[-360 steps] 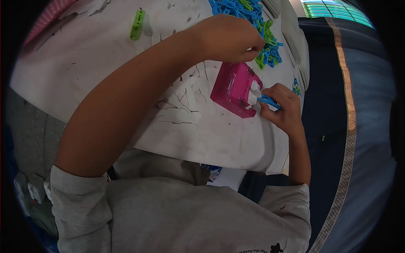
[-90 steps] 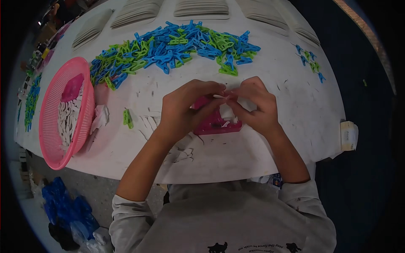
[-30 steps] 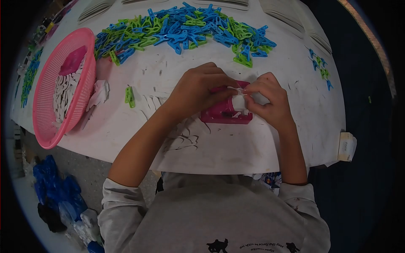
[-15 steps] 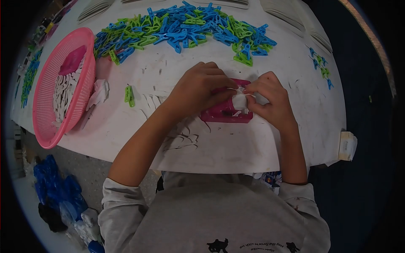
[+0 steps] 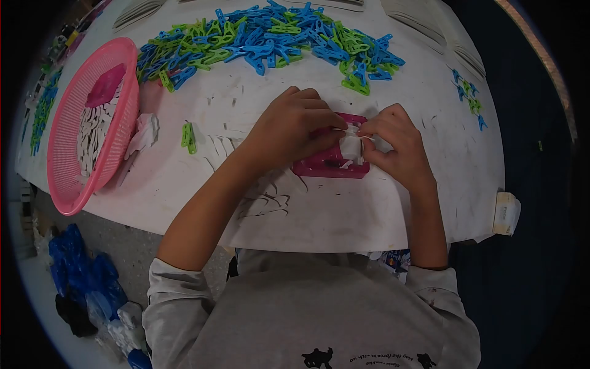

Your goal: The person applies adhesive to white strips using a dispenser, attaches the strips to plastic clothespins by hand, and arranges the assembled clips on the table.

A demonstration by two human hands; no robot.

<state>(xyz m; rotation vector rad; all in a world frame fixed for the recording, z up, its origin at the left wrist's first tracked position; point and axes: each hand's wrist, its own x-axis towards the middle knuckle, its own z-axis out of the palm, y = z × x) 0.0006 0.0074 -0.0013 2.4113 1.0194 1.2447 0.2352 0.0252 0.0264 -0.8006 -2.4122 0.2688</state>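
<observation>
I look down on a white table [image 5: 344, 215] with two bare arms reaching in over its near edge. The left forearm [image 5: 206, 206] runs forward and slants inward to the right; the right forearm [image 5: 427, 215] stands more upright, leaning slightly inward. On the table between the arms, well ahead of the torso, I have the pink box [image 5: 316, 167], partly hidden under the left fingers. The left hand [image 5: 295, 126] shows me its back, knuckles high, fingers stretching right over the box. The right hand [image 5: 398, 144] faces it, index finger bent, thumb below. Above a white block [image 5: 350, 147] at the box, both hands pinch thin white material [image 5: 369, 139] at their fingertips, close together; I can't tell whether it is one piece or two.
</observation>
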